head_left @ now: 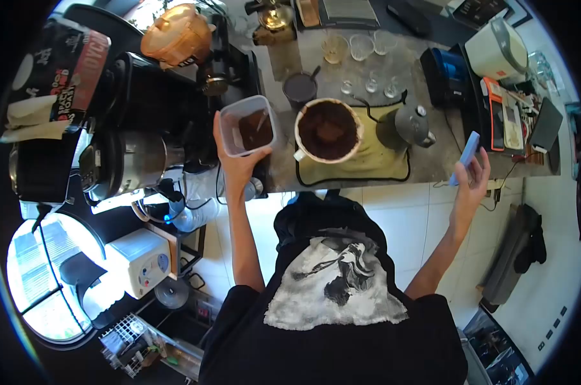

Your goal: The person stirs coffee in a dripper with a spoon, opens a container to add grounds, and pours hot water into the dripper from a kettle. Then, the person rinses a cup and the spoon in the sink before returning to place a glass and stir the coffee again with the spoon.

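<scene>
My left hand (238, 160) is wrapped round a clear square plastic container (227, 131) with brown powder and a spoon inside. At the right, my right hand (473, 176) grips a flat light-blue object (468, 151), perhaps a lid, on its edge. Between my hands a round white-rimmed vessel (299, 142) holds dark brown grounds and rests over a yellow-green cloth (316, 173). To its right a dark gooseneck kettle (396, 127) stands on the cloth. Just behind the vessel is a dark cup (299, 88) with a handle sticking out.
Small glasses (361, 46) stand at the back of the grey counter (431, 163). Black and steel machines (143, 157) and a bag (63, 70) crowd the left. A blue-black box (446, 76) and a tray of items (502, 119) are at the right.
</scene>
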Tool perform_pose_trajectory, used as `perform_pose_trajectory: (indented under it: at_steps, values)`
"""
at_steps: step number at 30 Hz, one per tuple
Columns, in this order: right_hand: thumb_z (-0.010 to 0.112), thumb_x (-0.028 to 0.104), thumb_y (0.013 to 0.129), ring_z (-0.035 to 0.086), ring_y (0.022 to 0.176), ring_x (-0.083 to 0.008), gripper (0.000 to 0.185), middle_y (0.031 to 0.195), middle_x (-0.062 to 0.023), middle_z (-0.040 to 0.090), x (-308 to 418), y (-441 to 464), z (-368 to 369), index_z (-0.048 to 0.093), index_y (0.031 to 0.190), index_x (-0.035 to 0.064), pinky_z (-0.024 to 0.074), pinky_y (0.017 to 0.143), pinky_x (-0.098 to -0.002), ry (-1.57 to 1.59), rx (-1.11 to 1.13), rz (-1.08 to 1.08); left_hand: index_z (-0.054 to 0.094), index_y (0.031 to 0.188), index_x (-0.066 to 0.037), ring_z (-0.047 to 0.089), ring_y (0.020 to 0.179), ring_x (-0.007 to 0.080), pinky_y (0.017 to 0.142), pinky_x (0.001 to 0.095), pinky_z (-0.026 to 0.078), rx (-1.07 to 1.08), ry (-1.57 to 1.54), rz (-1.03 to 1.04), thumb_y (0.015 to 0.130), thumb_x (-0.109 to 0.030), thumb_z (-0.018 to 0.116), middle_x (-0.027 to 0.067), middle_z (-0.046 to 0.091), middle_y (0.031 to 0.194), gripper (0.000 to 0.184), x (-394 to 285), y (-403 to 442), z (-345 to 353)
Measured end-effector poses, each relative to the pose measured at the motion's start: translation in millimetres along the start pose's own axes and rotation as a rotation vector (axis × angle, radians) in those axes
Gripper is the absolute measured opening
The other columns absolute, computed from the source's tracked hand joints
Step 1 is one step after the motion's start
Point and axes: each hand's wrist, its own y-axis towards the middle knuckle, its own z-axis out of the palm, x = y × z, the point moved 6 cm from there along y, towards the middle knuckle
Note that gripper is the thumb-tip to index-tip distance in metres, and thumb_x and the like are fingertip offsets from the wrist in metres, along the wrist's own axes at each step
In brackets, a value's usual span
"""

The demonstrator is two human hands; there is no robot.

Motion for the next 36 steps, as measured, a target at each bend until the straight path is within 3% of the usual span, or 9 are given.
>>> perform_pose_trajectory:
  at_steps: [4, 6, 9, 14, 24, 26, 30, 32, 36]
  values:
    - [0.08, 0.031, 0.061, 0.048, 0.122, -0.0236, 0.083, 0.134, -0.0143, 0.046, 137, -60, 114, 0.047, 0.133, 0.0069, 0.0419, 0.096, -0.0386, 0.019, 0.503, -0.395, 0.022, 0.148, -0.004, 0.043, 0.129, 0.0266, 0.108, 0.0359, 0.034, 0.025, -0.097, -0.022, 0.053, -0.007, 0.089, 0.0162, 0.041, 0.142, 0.117, -5, 7, 16]
    - [0.082, 0.033, 0.056, 0.045, 0.12, -0.0321, 0.088, 0.126, -0.0179, 0.048, 166, -90, 181, 0.047, 0.133, 0.0072, 0.0356, 0.101, -0.0428, -0.144, 0.633, -0.647, 0.022, 0.148, -0.003, 0.043, 0.131, 0.027, 0.107, 0.0356, 0.036, 0.063, 0.024, 0.001, 0.053, -0.01, 0.09, 0.0178, 0.039, 0.145, 0.117, 1, 10, 7]
    - [0.08, 0.033, 0.056, 0.043, 0.117, -0.0396, 0.086, 0.124, -0.0217, 0.047, 167, -106, 252, 0.048, 0.132, 0.0089, 0.0347, 0.101, -0.0453, -0.282, 0.729, -0.776, 0.025, 0.147, -0.002, 0.05, 0.124, 0.0253, 0.105, 0.0351, 0.039, 0.082, -0.283, -0.102, 0.055, -0.013, 0.09, 0.0193, 0.047, 0.138, 0.113, 43, 12, 6]
    - [0.081, 0.037, 0.055, 0.042, 0.121, -0.0377, 0.089, 0.13, -0.0207, 0.046, 137, -88, 307, 0.049, 0.133, 0.0099, 0.0331, 0.104, -0.046, -0.518, 1.052, -1.075, 0.024, 0.147, -0.003, 0.054, 0.12, 0.0262, 0.101, 0.0361, 0.043, 0.148, -0.091, -0.015, 0.055, -0.012, 0.089, 0.0183, 0.051, 0.134, 0.113, 2, 17, 14]
    - [0.086, 0.029, 0.05, 0.041, 0.127, -0.0344, 0.089, 0.139, -0.0163, 0.043, 144, -99, 322, 0.055, 0.132, 0.013, 0.0356, 0.108, -0.0455, -0.694, 1.25, -0.869, 0.016, 0.15, -0.012, 0.049, 0.124, 0.0291, 0.103, 0.0398, 0.043, 0.231, -0.196, -0.076, 0.051, -0.011, 0.09, 0.0178, 0.043, 0.138, 0.124, -11, 17, 1]
    - [0.087, 0.023, 0.046, 0.047, 0.117, -0.0336, 0.087, 0.129, -0.0159, 0.049, 139, -103, 323, 0.058, 0.127, 0.0084, 0.0431, 0.098, -0.0407, -0.653, 1.145, -0.968, 0.016, 0.15, -0.013, 0.047, 0.126, 0.0285, 0.105, 0.04, 0.041, 0.284, -0.321, -0.154, 0.052, -0.012, 0.09, 0.0168, 0.04, 0.14, 0.123, -7, 18, 4]
    - [0.087, 0.021, 0.046, 0.048, 0.113, -0.0332, 0.086, 0.125, -0.0149, 0.051, 143, -104, 323, 0.059, 0.127, 0.0099, 0.0435, 0.098, -0.04, -0.653, 1.147, -0.941, 0.019, 0.149, -0.013, 0.046, 0.127, 0.028, 0.106, 0.0396, 0.039, 0.265, -0.159, -0.095, 0.052, -0.01, 0.089, 0.016, 0.041, 0.139, 0.12, 0, 14, 5]
    - [0.087, 0.019, 0.047, 0.042, 0.125, -0.0324, 0.088, 0.135, -0.0129, 0.046, 143, -106, 324, 0.058, 0.13, 0.0148, 0.0386, 0.108, -0.0407, -0.752, 1.18, -0.851, 0.02, 0.149, -0.012, 0.046, 0.127, 0.028, 0.106, 0.0393, 0.039, 0.25, -0.14, -0.065, 0.053, -0.008, 0.089, 0.0154, 0.04, 0.139, 0.118, 0, 10, 3]
    - [0.087, 0.018, 0.048, 0.043, 0.122, -0.0331, 0.088, 0.132, -0.0135, 0.048, 141, -104, 325, 0.057, 0.131, 0.0134, 0.0392, 0.105, -0.0407, -0.685, 1.173, -0.878, 0.023, 0.148, -0.012, 0.042, 0.13, 0.0276, 0.109, 0.039, 0.033, 0.356, -0.513, -0.105, 0.072, -0.022, 0.074, 0.0152, 0.039, 0.141, 0.092, -8, 8, 0]
